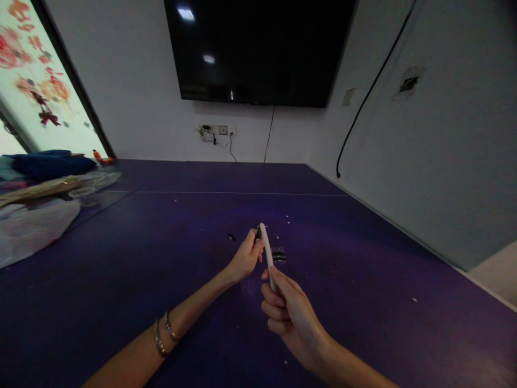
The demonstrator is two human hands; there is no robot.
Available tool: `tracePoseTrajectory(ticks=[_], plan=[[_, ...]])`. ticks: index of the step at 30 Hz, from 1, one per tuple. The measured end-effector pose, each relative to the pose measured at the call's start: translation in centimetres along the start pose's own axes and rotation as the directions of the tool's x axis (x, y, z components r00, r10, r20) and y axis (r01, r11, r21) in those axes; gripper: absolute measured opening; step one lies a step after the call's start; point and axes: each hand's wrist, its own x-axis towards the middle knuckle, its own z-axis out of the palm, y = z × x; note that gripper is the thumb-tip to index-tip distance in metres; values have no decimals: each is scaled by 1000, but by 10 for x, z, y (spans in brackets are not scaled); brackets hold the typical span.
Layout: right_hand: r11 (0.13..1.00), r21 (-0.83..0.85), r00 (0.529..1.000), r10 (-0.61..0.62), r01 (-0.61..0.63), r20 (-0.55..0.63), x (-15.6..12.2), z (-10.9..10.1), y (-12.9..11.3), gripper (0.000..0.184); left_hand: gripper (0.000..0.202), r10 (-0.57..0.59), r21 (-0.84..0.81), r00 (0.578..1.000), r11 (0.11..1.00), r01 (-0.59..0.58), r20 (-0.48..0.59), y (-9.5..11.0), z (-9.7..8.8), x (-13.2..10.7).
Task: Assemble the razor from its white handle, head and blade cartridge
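A large flat-screen television hangs on the pale grey wall facing me, two bright lights mirrored in its black glass; below it sits a row of wall sockets with dark leads, and a thin cable drops beside them; down the right-hand wall slants a thick black cable, near a dark recess; to my left glows a dark-framed glass panel patterned in red and orange; a dark purple surface stretches to the walls.
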Motion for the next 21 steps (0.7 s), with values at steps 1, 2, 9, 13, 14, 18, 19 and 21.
tracePoseTrajectory(ticks=[1,2,9,13,14,18,19,21], plan=[[1000,4,1000,-9,9,3,0,1,-1,29,8,1,-8,1000,1000,-1,2,0,0,0],[1000,8,1000,-17,17,5,1,2,-2,28,9,1,-17,1000,1000,-1,6,0,1,0],[1000,8,1000,25,-25,-10,0,6,7,26,11,-9,-96,1000,995,8,-9,-2,-4,3],[1000,8,1000,-25,25,-1,2,8,3,29,10,26,-69,1000,997,-27,-15,2,-6,3],[999,11,999,-45,45,-4,3,7,2,30,10,28,-58,1000,998,-29,-5,3,-5,3],[998,28,998,-56,57,-26,5,2,8,30,14,30,-40,999,999,-29,13,8,-5,1],[999,30,999,-41,42,-29,5,1,11,30,15,30,-44,1000,999,-30,4,9,-5,1],[999,31,999,-19,20,-30,3,-1,15,29,15,27,-53,1000,998,-27,-8,10,-5,1]])
